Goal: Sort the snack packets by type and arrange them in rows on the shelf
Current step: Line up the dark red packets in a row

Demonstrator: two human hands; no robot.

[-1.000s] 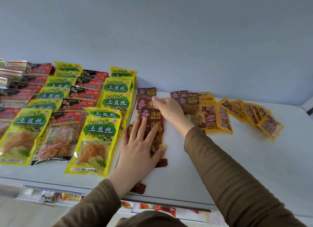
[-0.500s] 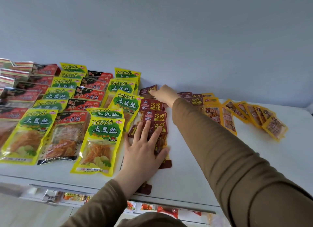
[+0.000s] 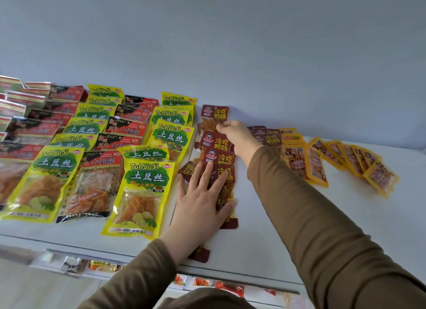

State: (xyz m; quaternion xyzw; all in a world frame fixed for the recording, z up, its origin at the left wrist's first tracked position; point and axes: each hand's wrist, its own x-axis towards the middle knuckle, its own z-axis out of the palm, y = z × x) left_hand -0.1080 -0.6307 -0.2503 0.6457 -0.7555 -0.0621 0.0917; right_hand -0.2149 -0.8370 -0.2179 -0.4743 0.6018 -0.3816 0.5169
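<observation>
A column of small dark-red snack packets (image 3: 215, 145) runs from the back wall toward the front of the white shelf (image 3: 265, 228). My left hand (image 3: 202, 202) lies flat with spread fingers on the nearest packets of that column. My right hand (image 3: 235, 133) reaches across and pinches the lower right edge of the rearmost dark-red packet (image 3: 214, 115), which lies close to the wall. A few more dark-red packets (image 3: 268, 137) lie stacked to the right of my right wrist.
Rows of yellow-green packets (image 3: 144, 177) and red-black packets (image 3: 125, 129) fill the shelf's left half. Small yellow packets (image 3: 345, 159) fan out at the right. More red packets (image 3: 20, 101) are stacked at far left. A lower shelf with packets (image 3: 207, 283) shows below the front edge.
My right hand has carried one dark-red packet back toward the wall and laid it at the far end of the column. My left hand has stayed pressed on the near packets.
</observation>
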